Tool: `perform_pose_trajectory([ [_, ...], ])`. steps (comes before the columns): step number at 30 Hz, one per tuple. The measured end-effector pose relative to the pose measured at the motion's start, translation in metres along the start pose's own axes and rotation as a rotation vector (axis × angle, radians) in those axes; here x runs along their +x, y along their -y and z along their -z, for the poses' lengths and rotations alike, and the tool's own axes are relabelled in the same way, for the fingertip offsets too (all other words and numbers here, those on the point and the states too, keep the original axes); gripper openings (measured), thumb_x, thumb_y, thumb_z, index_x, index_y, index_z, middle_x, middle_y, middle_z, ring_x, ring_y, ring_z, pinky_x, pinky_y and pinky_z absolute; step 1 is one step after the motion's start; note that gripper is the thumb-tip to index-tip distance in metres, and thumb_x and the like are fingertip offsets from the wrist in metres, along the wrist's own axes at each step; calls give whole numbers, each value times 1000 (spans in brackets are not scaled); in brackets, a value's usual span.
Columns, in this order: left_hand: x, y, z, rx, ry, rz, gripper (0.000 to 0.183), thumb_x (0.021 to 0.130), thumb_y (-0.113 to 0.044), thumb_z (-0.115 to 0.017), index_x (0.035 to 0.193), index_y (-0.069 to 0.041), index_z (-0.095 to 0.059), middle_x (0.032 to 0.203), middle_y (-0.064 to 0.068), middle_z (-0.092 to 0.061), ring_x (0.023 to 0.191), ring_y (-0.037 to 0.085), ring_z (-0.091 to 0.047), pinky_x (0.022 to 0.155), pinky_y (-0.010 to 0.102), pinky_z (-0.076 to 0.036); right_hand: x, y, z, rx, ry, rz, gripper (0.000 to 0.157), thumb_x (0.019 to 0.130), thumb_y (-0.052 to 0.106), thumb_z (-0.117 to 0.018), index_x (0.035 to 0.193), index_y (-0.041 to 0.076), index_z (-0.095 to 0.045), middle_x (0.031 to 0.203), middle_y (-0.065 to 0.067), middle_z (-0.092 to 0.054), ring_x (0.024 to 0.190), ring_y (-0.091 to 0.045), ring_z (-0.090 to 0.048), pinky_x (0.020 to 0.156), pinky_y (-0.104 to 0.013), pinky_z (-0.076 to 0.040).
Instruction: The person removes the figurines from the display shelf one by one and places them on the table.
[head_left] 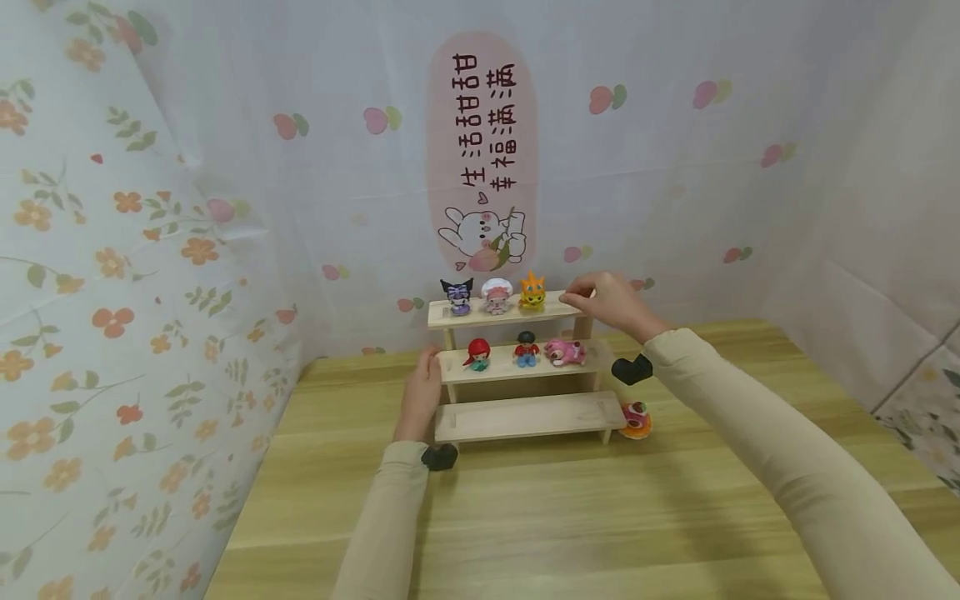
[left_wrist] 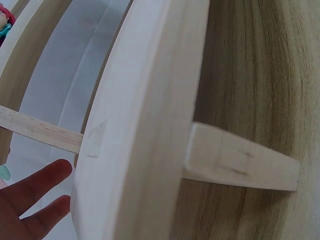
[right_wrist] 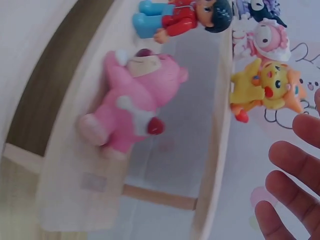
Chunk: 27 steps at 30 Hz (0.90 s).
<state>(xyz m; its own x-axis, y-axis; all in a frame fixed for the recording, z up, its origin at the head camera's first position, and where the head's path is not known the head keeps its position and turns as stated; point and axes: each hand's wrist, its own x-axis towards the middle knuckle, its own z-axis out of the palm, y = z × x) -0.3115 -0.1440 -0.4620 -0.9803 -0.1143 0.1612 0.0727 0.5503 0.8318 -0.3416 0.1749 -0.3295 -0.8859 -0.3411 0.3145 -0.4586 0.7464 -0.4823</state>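
Note:
A three-step wooden display stand [head_left: 525, 417] stands on the table against the back curtain. On its top step are a purple-and-black figurine [head_left: 458, 297], a pink one with a white hat [head_left: 497, 296] and a yellow one with an orange headpiece [right_wrist: 252, 89]. The middle step bears a red-haired figurine [head_left: 477, 354], a black-haired boy figurine [right_wrist: 182, 17] and a pink bear lying down [right_wrist: 132, 95]. My left hand [head_left: 422, 392] is at the stand's left side, fingers extended. My right hand [head_left: 617, 302] is over the top step's right end, fingers loosely bent and apart in the right wrist view.
An orange-and-red toy [head_left: 636, 421] lies on the table beside the bottom step's right end. The wood-grain table [head_left: 540, 525] extends in front of the stand. Patterned curtains [head_left: 337, 208] close off the back and sides.

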Motion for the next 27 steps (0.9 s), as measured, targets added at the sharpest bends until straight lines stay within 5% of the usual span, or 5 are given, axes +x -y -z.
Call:
perform_pose_trajectory([
  [18, -1, -3, -1, 4, -20, -15, 35, 104, -27, -34, 134, -16, -48, 129, 20, -58, 113, 40, -58, 94, 55, -44, 49, 28, -6, -20, -11, -26, 29, 92, 29, -64, 107, 6, -71, 100, -12, -70, 91, -25, -62, 83, -44, -50],
  [27, 0, 0, -3, -24, -10, 2, 37, 104, -27, -34, 137, -14, -46, 138, 14, -53, 124, 35, -51, 102, 53, -39, 60, 33, -16, -93, 9, -2, 24, 93, 25, -63, 92, 5, -75, 81, -8, -72, 77, -20, -64, 81, -41, -48],
])
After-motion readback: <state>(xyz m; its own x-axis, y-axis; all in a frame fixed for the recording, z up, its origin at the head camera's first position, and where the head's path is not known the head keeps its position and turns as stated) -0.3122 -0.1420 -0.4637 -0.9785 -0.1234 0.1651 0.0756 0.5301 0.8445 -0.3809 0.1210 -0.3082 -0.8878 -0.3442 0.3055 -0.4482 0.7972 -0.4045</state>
